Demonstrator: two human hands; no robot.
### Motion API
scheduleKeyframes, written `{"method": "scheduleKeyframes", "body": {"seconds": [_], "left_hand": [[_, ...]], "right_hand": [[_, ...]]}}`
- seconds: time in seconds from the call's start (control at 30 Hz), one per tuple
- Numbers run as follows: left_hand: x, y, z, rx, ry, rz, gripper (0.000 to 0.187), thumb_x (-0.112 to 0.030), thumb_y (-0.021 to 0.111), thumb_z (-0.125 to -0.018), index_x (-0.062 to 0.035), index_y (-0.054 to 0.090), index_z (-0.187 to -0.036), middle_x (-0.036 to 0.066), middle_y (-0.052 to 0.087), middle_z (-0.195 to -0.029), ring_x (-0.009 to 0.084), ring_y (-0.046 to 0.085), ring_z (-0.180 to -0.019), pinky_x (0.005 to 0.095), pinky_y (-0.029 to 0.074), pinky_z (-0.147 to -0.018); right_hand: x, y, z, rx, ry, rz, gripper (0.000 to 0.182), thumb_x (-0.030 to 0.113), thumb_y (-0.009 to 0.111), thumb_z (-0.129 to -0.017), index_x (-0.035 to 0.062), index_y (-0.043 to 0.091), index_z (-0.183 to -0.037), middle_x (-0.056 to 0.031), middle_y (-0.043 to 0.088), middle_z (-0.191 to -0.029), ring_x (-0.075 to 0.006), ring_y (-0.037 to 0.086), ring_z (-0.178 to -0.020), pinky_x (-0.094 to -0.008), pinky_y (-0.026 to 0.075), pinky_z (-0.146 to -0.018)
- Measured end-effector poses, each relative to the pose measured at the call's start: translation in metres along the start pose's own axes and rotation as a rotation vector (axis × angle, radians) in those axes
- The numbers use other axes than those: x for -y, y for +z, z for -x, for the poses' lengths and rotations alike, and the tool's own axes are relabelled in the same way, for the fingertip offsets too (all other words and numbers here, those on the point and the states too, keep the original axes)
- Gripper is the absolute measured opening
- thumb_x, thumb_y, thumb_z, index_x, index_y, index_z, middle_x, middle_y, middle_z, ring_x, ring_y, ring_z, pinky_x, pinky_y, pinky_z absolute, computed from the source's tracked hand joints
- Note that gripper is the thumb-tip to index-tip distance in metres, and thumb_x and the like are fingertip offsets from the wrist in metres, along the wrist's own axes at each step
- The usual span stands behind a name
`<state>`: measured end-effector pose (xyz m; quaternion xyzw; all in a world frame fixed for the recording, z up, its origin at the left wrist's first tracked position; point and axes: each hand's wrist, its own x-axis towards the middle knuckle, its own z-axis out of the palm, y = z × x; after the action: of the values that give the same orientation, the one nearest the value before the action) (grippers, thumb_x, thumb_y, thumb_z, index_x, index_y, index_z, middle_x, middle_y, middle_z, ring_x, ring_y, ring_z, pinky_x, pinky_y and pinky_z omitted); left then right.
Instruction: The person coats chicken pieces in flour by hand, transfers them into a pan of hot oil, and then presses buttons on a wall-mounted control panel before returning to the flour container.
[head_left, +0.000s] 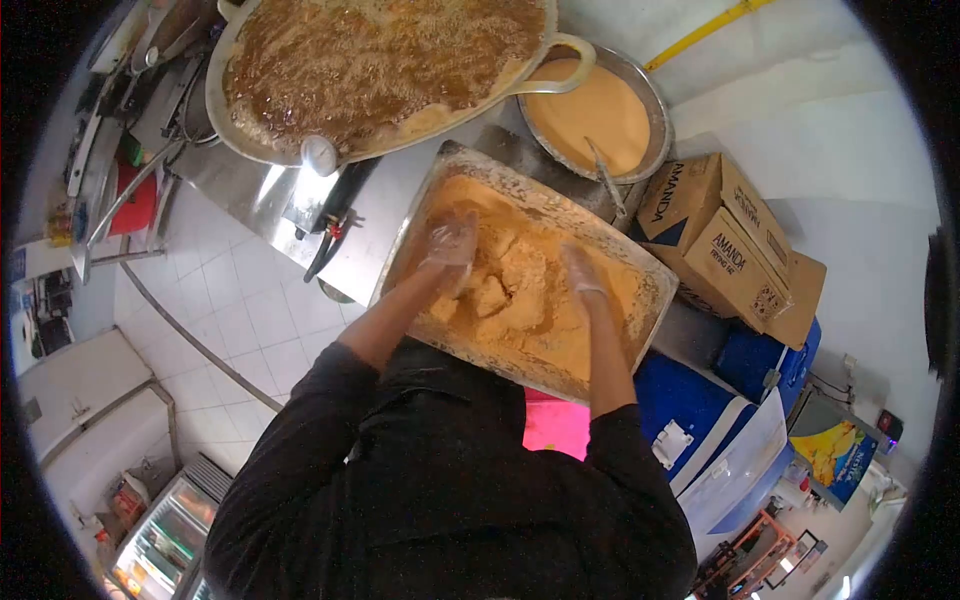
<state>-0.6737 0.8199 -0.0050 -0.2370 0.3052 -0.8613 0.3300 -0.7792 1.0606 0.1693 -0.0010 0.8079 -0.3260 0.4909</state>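
A rectangular metal tray [643, 262] holds orange breading flour [440, 331] and several lumpy pieces coated in it [513, 271], likely chicken. My left hand [453, 243], in a clear plastic glove, rests in the flour at the left of these pieces with its fingers stretched out. On their right side is my right hand [583, 270], gloved too, its fingers extended and partly dusted with flour. The coated pieces lie between both hands, and neither hand is closed around one. Flour hides some of the fingertips.
Beyond the tray, a big pan [325, 75] of bubbling oil carries a clip-on thermometer [319, 155]. A bowl of orange batter [588, 118] with a ladle [606, 180] stands behind. Cardboard boxes [735, 250] and a blue cooler [687, 405] are at right.
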Motion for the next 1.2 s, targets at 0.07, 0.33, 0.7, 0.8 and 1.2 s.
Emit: {"method": "scheduleKeyframes", "body": {"seconds": [0.07, 0.33, 0.7, 0.8, 1.2], "left_hand": [[0.019, -0.018, -0.005, 0.285, -0.108, -0.447, 0.057, -0.045, 0.058, -0.094, -0.0045, 0.053, -0.133, 0.012, 0.061, -0.129, 0.0224, 0.06, -0.112, 0.0439, 0.053, -0.091], [0.125, 0.151, -0.046, 0.743, -1.772, -2.665, 0.031, -0.025, 0.046, -0.099, -0.0021, 0.054, -0.119, 0.018, 0.057, -0.123, 0.034, 0.059, -0.108, 0.0485, 0.047, -0.093], [0.088, 0.251, 0.002, -0.212, -2.024, -2.903, 0.068, -0.038, 0.052, -0.096, -0.0118, 0.026, -0.153, 0.033, 0.057, -0.123, 0.0429, 0.059, -0.113, 0.0434, 0.048, -0.096], [0.084, 0.201, -0.004, -0.792, -1.639, -2.741, 0.081, -0.05, 0.048, -0.097, -0.0035, 0.014, -0.155, 0.036, 0.052, -0.131, 0.045, 0.056, -0.119, 0.0456, 0.045, -0.1], [0.138, 0.171, -0.006, -0.054, -1.66, -2.188, 0.069, -0.052, 0.047, -0.097, -0.0012, 0.042, -0.144, 0.027, 0.05, -0.139, 0.0292, 0.048, -0.131, 0.04, 0.04, -0.104]], "right_hand": [[0.02, 0.029, 0.001, 0.107, -0.036, -0.09, 0.09, 0.071, 0.041, -0.092, 0.0199, 0.01, -0.159, -0.0091, 0.008, -0.165, -0.0313, 0.002, -0.152, -0.0574, 0.01, -0.121], [0.077, 0.048, 0.056, 0.293, -0.15, 0.273, 0.073, 0.055, 0.05, -0.094, 0.0161, 0.029, -0.153, -0.0168, 0.027, -0.158, -0.0346, 0.025, -0.146, -0.0548, 0.023, -0.117], [-0.009, 0.035, 0.085, -0.039, -0.049, 0.288, 0.067, 0.048, 0.05, -0.097, 0.0145, 0.032, -0.153, -0.0143, 0.027, -0.159, -0.0307, 0.025, -0.147, -0.0464, 0.027, -0.117], [-0.027, 0.064, 0.044, 0.078, -0.037, -0.248, 0.075, 0.06, 0.047, -0.096, 0.0171, 0.029, -0.155, -0.0122, 0.021, -0.162, -0.0287, 0.02, -0.149, -0.046, 0.024, -0.119], [0.066, 0.024, 0.12, 0.037, -0.053, 0.451, 0.105, 0.074, 0.068, -0.071, 0.0028, 0.044, -0.144, -0.0233, 0.045, -0.146, -0.0396, 0.043, -0.135, -0.0457, 0.04, -0.107]]}}
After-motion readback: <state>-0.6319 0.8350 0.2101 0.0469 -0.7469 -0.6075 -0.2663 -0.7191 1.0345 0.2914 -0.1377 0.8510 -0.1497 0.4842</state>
